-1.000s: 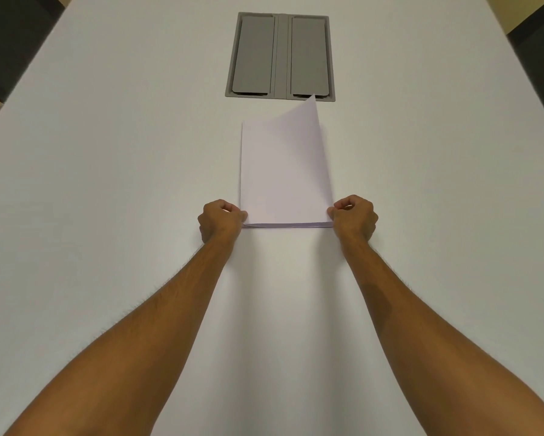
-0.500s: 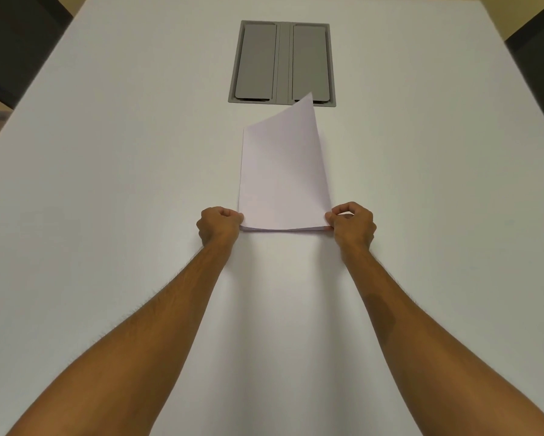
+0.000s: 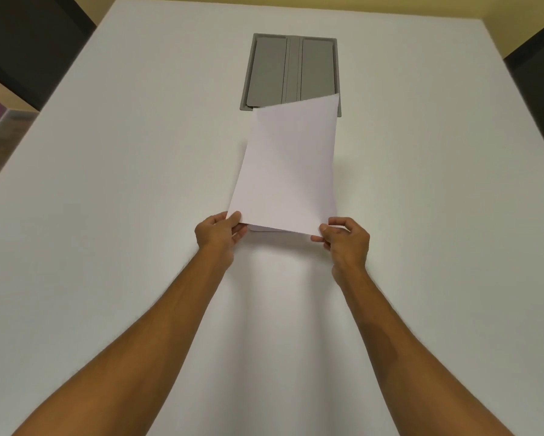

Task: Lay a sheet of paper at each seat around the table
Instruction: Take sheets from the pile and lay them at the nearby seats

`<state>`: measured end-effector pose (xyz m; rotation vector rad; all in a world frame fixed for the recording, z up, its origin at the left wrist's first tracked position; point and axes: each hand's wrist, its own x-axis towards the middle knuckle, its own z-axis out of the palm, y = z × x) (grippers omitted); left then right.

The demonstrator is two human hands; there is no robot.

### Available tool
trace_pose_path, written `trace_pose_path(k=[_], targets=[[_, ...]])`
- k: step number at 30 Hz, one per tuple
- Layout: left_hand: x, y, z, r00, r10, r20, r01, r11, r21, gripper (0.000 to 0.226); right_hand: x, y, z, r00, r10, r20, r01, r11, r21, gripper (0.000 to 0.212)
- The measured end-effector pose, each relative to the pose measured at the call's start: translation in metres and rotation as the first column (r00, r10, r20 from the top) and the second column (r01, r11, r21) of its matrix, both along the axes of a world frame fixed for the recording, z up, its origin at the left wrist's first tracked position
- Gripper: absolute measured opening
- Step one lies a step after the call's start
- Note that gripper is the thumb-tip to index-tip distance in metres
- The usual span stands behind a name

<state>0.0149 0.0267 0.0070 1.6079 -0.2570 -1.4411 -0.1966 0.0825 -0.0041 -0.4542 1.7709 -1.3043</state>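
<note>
A white sheet of paper is lifted off the white table, tilted up with its far right corner over the grey panel. My left hand pinches its near left corner and my right hand pinches its near right corner. Beneath the raised sheet, a sliver of the paper stack shows on the table between my hands; the rest of the stack is hidden by the sheet.
A grey two-flap cable hatch is set into the table beyond the paper. Dark chair backs stand at the far left and far right table edges.
The top sheet has been raised off the stack and its near edge now sits above the table. Both hands went from closed fists at the stack's corners to pinching the sheet.
</note>
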Motion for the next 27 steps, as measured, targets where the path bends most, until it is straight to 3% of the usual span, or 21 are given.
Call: trace_pose_path(k=[3,8,13,19,27], targets=[[0.002,0.024,0.012,0.991,-0.007,-0.136,0.008,1.0,0.005,0.018,0.019,0.02,0.006,0.999,-0.008,0.043,0.009,0.999,-0.031,0.018],[0.008,0.071,0.027,0.983,0.027,-0.182,-0.028,1.0,-0.002,0.017,0.059,0.066,0.016,0.989,-0.042,0.138,0.052,0.996,-0.068,0.019],[0.028,0.109,0.043,0.997,0.022,-0.077,-0.028,0.996,-0.083,0.018,0.089,0.11,0.032,0.97,0.018,0.242,0.008,0.995,-0.104,0.023],[0.066,0.145,0.064,0.995,-0.039,0.096,0.055,0.984,-0.169,0.011,0.106,0.148,0.053,0.913,0.25,0.321,-0.203,0.963,-0.175,0.043],[0.15,0.193,0.079,0.97,-0.102,0.222,0.145,0.972,-0.185,0.012,0.096,0.151,0.076,0.865,0.275,0.419,-0.176,0.949,-0.261,0.026]])
